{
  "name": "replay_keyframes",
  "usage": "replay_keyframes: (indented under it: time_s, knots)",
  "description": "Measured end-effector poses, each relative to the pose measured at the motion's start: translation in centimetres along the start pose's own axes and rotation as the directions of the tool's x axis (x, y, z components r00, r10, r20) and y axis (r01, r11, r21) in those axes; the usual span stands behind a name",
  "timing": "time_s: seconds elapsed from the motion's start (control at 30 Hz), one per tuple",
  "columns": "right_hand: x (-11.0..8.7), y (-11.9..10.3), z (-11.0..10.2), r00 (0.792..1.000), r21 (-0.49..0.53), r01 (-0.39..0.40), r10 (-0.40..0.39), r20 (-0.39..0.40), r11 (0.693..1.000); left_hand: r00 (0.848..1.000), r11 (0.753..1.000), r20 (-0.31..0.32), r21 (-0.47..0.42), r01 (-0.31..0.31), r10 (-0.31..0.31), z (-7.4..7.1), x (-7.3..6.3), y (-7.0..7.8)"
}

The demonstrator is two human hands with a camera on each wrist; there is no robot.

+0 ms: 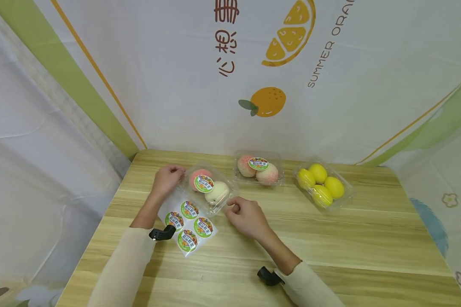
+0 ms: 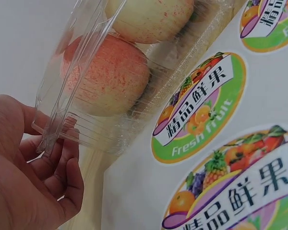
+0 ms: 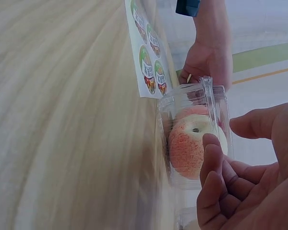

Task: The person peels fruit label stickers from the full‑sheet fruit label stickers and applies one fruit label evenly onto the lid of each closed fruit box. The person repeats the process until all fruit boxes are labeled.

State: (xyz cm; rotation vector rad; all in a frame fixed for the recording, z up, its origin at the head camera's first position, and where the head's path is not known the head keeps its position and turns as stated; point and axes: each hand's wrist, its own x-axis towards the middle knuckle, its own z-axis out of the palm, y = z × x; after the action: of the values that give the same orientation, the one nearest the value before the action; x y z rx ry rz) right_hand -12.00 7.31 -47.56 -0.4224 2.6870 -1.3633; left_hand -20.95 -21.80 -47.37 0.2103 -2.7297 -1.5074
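A clear plastic fruit box [image 1: 223, 187] with two peaches [image 2: 108, 76] inside stands a little left of the table's middle. On its lid, in the head view, is a round "Fresh fruit" sticker [image 1: 203, 183]. My left hand [image 1: 168, 181] pinches the box's rim at the left end, thumb and curled fingers on either side of it. At the opposite end is my right hand [image 1: 247, 216], its fingertips [image 3: 212, 141] right by the rim and its thumb spread apart from them. Under and in front of the box lies a white sheet [image 1: 211, 233] bearing several matching stickers.
Behind the box, to the right, stands another clear box [image 1: 280, 167] with two peaches and a sticker on top. A third box [image 1: 348, 200], holding several yellow fruits [image 1: 334, 187], is farther right. A printed curtain [image 1: 184, 106] hangs along the wooden table's [image 1: 330, 243] back edge.
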Motion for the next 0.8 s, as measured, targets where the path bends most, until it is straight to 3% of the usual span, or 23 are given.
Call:
replay_keyframes:
  time_s: [0.33, 0.8]
  knots:
    - [0.7, -0.5, 0.3, 1.000, -0.005, 0.014, -0.014, -0.002, 1.000, 0.999, 1.000, -0.039, -0.017, -0.004, 0.003, -0.7, -0.3, -0.7]
    - [2.5, -0.4, 0.6, 1.000, -0.024, -0.014, 0.014, 0.017, 1.000, 0.996, 0.997, -0.078, -0.051, 0.049, -0.053, -1.3, -0.7, -1.2]
